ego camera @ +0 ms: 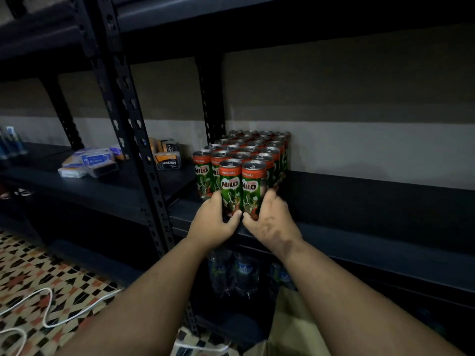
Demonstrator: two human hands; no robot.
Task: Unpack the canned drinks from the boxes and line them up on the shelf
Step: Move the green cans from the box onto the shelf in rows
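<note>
Two Milo cans stand upright at the front edge of the dark shelf (359, 201), touching each other and the block of cans (253, 145) packed in rows behind them. The left hand (214, 222) curls round the base of the left can (230, 187), thumb across its front; the right hand (271, 222) grips the right can (253, 190) the same way (thumb tips almost meet). Water bottles (244, 271) sit on the shelf below, dim and probably shrink-wrapped. A cardboard box (295, 322) is beneath the right forearm. Packets (88, 161) lie on the neighbouring shelf at left.
</note>
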